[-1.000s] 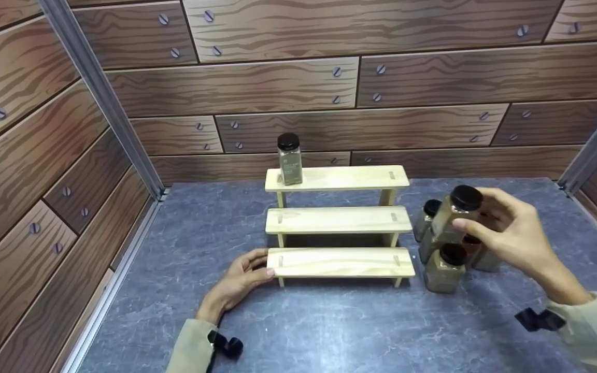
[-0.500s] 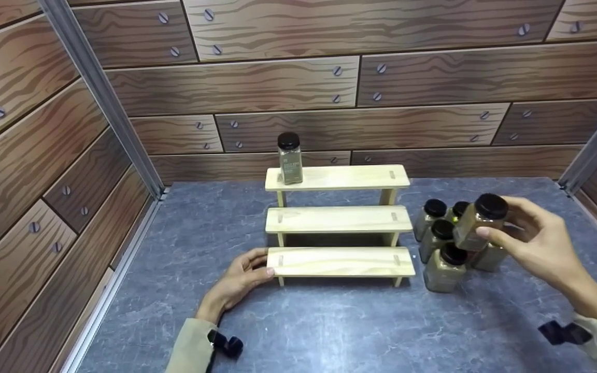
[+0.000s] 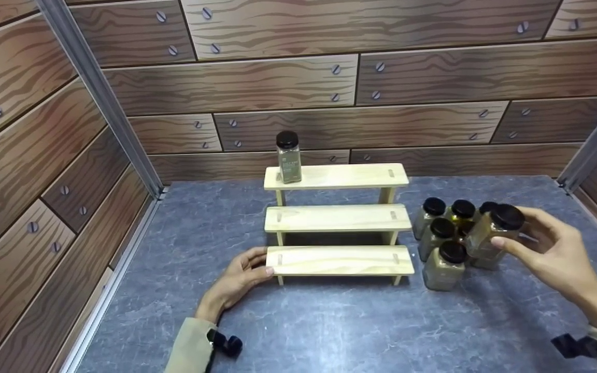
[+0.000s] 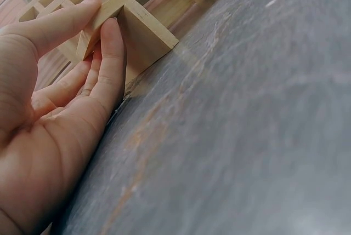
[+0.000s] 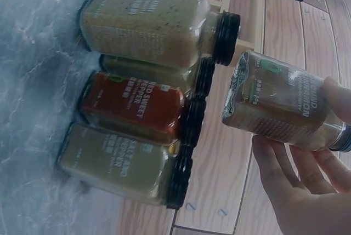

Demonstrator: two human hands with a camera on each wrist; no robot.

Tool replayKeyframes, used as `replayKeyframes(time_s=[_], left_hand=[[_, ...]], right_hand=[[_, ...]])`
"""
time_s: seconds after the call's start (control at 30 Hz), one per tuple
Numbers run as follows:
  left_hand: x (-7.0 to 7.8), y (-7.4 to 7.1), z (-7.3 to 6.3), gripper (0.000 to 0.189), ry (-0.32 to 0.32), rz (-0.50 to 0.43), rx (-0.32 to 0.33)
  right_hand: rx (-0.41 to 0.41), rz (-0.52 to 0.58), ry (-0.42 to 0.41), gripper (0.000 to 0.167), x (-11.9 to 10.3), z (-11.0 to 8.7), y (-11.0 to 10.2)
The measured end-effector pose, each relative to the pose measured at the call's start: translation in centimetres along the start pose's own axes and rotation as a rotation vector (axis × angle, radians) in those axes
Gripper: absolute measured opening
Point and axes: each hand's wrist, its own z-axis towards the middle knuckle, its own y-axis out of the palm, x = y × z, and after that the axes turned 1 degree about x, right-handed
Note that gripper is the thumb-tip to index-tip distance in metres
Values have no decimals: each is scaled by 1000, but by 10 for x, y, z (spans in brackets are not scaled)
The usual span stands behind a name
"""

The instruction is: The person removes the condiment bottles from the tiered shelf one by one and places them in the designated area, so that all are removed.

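Note:
My right hand (image 3: 560, 254) holds a spice jar (image 5: 279, 101) of brown powder, labelled cinnamon, between thumb and fingers. The black-capped jar is tilted and overlaps the right side of a jar group in the head view. In the right wrist view it is lifted higher than the standing jars: a speckled tan one (image 5: 142, 24), a red sweet pepper one (image 5: 134, 106) and a salt and pepper one (image 5: 112, 161). My left hand (image 3: 239, 280) pinches the left end of the lowest step of a three-step wooden rack (image 3: 340, 260), thumb (image 4: 66, 24) on top, fingers under the edge.
One jar (image 3: 290, 166) stands on the left end of the rack's top step. Several more, like the front jar (image 3: 443, 272), crowd the grey tabletop (image 3: 324, 326) right of the rack. Wood-patterned walls (image 3: 288, 83) enclose the back and sides.
My right hand has carried the cinnamon jar rightward and slightly down in the head view, uncovering more of the standing jars. My left hand stays on the rack.

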Motion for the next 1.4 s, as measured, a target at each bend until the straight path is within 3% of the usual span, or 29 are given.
replayKeyframes(time_s=[0.47, 0.7, 1.03, 1.4], left_hand=[[1, 0, 0, 68, -4, -1, -2], [2, -1, -1, 69, -3, 5, 9], [1, 0, -1, 70, -7, -4, 21], [0, 0, -1, 67, 9, -9, 5]], right_hand=[[-1, 46, 67, 60, 27, -29, -1], [27, 232, 79, 60, 47, -40, 9], [14, 331, 94, 59, 67, -51, 21], [-20, 223, 131, 59, 76, -53, 26]])
